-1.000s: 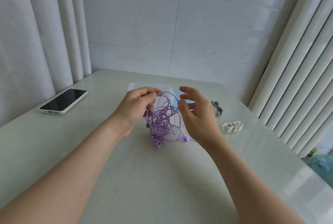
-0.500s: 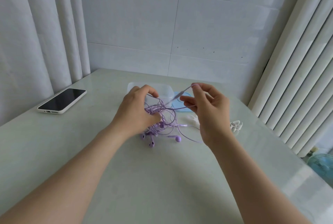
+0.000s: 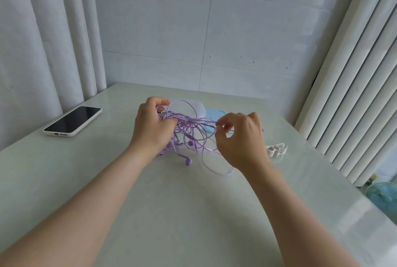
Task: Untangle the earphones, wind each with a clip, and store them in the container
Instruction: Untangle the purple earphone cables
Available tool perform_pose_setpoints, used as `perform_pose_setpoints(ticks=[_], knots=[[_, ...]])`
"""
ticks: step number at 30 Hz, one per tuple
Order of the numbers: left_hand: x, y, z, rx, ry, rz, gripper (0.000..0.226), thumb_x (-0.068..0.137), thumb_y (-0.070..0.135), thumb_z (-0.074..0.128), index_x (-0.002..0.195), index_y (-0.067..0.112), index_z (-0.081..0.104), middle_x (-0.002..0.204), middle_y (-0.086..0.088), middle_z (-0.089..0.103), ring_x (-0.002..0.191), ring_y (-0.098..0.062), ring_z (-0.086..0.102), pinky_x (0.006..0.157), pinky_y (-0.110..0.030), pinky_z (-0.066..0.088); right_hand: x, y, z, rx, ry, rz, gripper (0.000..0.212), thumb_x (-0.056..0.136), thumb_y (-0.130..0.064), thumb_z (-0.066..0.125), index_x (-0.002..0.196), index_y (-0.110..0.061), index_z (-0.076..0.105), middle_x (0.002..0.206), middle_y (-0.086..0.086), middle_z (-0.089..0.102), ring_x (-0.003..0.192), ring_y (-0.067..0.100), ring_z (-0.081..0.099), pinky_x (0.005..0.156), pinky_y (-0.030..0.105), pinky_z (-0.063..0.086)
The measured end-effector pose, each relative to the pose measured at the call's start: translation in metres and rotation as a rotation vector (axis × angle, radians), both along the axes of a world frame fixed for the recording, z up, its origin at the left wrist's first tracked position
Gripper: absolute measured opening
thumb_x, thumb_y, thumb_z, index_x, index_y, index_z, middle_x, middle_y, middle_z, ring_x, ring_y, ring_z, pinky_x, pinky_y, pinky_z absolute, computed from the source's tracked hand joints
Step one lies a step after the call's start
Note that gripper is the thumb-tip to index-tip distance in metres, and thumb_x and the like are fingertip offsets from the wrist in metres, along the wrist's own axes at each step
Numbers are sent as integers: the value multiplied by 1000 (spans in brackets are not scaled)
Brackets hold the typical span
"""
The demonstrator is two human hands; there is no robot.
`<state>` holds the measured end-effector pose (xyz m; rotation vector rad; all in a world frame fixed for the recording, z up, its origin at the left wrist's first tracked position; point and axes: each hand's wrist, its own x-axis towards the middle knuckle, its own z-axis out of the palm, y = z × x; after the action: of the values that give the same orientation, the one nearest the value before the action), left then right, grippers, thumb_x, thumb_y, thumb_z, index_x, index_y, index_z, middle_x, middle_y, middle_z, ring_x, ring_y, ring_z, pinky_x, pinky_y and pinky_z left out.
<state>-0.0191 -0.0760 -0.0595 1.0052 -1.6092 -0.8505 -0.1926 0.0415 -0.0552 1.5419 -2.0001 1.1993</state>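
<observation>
My left grip [image 3: 152, 129] is curled tight around the tangled bundle of thin purple wired earphones [image 3: 189, 131], held above the pale glossy counter [image 3: 193, 213] at mid-scene. My right grip [image 3: 240, 140] pinches a single strand between thumb and forefinger, and the strand runs taut from the bundle out to the right. One loose loop and a purple earbud [image 3: 188, 161] lie on the counter underneath. The clear plastic container [image 3: 199, 106] sits just behind the tangle, with a light blue lid [image 3: 214, 116] beside it on the right. A white plastic cable clip [image 3: 277, 150] lies right of my right grip. A black phone in a white case [image 3: 73, 121] lies at far left, well apart.
</observation>
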Motion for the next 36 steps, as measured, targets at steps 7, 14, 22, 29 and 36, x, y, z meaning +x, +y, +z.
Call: perform_pose_setpoints(ticks=[7,14,22,29,36], knots=[[2,1,8,164,333,-44,36,89,13,65,121,29,66,120,4,67,104,-15,69,87,-37,54,1,0,3,86,40,-16,16,94,-20,71,101,-32,79,97,-9,64,92,17,42,73,22,24],[5,1,4,218,156,-266,15,99,22,67,112,25,75,97,2,74,74,-7,65,62,-23,44,-2,8,13,70,-333,134,14,85,-41,83,79,-28,82,56,-6,49,54,9,42,58,17,35],[9,5,3,41,-52,-211,29,77,43,91,99,29,79,95,-5,76,91,-24,72,87,-37,57,-10,-1,3,240,-363,46,53,90,-57,74,73,-7,68,48,-12,42,56,15,36,69,33,34],[14,7,6,170,-187,-339,33,73,40,94,100,30,81,105,4,76,101,-15,71,93,-35,56,-6,2,6,167,-776,316,34,105,-31,64,95,0,74,77,2,76,65,6,65,65,18,50],[8,5,-1,-23,-284,-143,37,79,18,80,108,31,62,112,3,53,97,-2,52,76,-16,38,-4,1,5,137,-947,402,23,108,-22,59,108,1,62,93,10,81,82,25,76,84,41,59]])
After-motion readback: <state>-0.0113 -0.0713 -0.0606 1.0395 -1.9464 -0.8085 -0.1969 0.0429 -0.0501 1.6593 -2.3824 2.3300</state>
